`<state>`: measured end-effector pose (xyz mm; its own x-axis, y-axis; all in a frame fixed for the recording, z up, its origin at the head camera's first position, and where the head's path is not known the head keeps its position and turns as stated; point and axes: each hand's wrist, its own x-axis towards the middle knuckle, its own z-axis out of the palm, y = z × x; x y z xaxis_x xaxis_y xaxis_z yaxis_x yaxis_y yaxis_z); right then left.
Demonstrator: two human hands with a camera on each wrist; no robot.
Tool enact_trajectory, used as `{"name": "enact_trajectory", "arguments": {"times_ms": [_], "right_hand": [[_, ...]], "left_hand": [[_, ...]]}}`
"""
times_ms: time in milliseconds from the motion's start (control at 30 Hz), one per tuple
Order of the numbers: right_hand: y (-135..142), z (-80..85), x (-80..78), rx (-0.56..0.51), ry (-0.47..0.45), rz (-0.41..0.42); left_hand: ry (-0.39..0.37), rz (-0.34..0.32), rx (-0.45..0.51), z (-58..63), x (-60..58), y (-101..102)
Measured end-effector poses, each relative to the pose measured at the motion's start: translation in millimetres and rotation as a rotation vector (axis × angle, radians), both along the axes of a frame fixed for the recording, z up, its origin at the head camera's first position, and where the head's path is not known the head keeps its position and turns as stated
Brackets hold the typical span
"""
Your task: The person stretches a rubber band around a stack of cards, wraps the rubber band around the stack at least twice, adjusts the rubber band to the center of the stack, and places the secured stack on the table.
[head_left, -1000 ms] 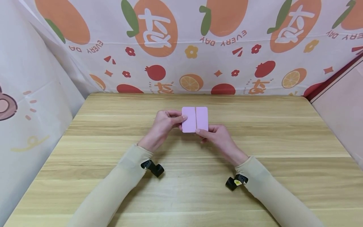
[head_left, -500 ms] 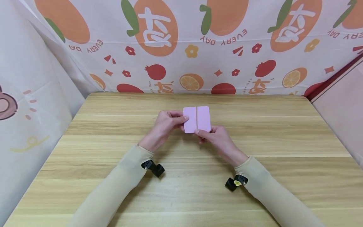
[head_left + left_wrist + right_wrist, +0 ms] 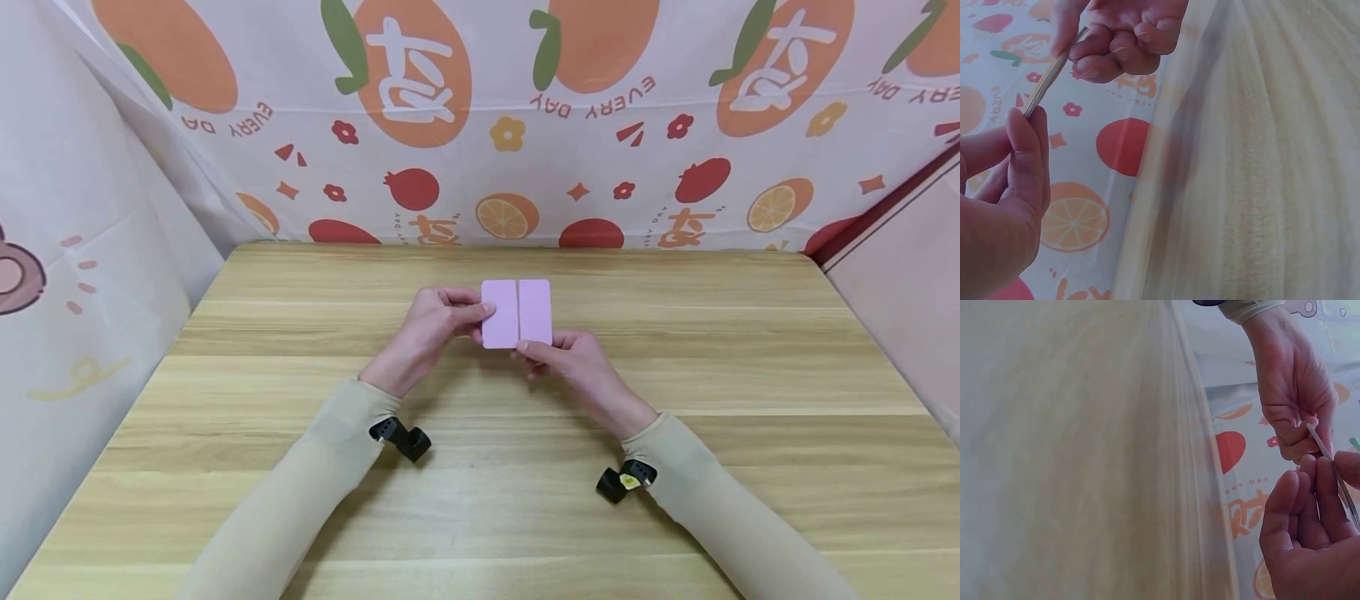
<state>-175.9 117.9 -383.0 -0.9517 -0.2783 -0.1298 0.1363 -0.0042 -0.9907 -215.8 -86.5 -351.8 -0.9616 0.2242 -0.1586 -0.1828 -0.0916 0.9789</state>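
Both hands hold up a flat pink square with rounded corners, made of a left panel [image 3: 501, 327] and a right panel [image 3: 536, 312] with a narrow upright slit between them. My left hand [image 3: 437, 322] pinches the left edge, its thumb on the front. From the lower right, my right hand [image 3: 581, 365] grips the bottom edge, thumb at the foot of the slit and fingers behind. Seen edge-on in the left wrist view, the thin square [image 3: 1050, 78] shows a layered, brownish edge. The right wrist view also catches its thin edge [image 3: 1320, 442] between the hands.
A wood-grain table [image 3: 480, 500] lies beneath the hands. Behind its far edge hangs a fruit-print cloth [image 3: 480, 108], with a white cloth [image 3: 97, 250] at the left and a pale panel [image 3: 907, 292] at the right. Black wrist straps [image 3: 390, 432] sit on both sleeves.
The pink square shifted slightly right and tilted, then came back left and level. Its slit, wider at the top a second ago, looks narrower now. Both hands keep their grip.
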Motion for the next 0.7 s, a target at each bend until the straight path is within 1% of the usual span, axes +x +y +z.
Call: {"name": "enact_trajectory", "arguments": {"times_ms": [167,233,300,467,567,633,700], "right_hand": [[0,1.0,-0.2,-0.017,-0.014,0.0],[0,2.7,-0.6,0.011,0.002,-0.003],[2,4.6,-1.8,0.061,0.039,-0.01],[11,10.2,-7.1,0.153,0.175,-0.043],[18,13.6,-10.5,0.215,0.281,-0.033],[23,14.9,-13.3,0.311,0.374,-0.005],[27,15.9,-15.7,0.435,0.493,0.04]], "left_hand": [[0.001,-0.006,-0.002,-0.3,0.2,0],[0.003,-0.009,0.001,-0.8,0.5,-1],[0.0,-0.013,0.002,-1.9,0.3,-1],[-0.003,-0.027,-0.008,-5.6,-0.4,-2],[0.0,-0.03,-0.013,-7.4,-1.1,-2],[0.001,-0.036,-0.017,-8.1,-1.4,-2],[0.003,-0.05,-0.021,-8.4,-1.2,-2]]}}
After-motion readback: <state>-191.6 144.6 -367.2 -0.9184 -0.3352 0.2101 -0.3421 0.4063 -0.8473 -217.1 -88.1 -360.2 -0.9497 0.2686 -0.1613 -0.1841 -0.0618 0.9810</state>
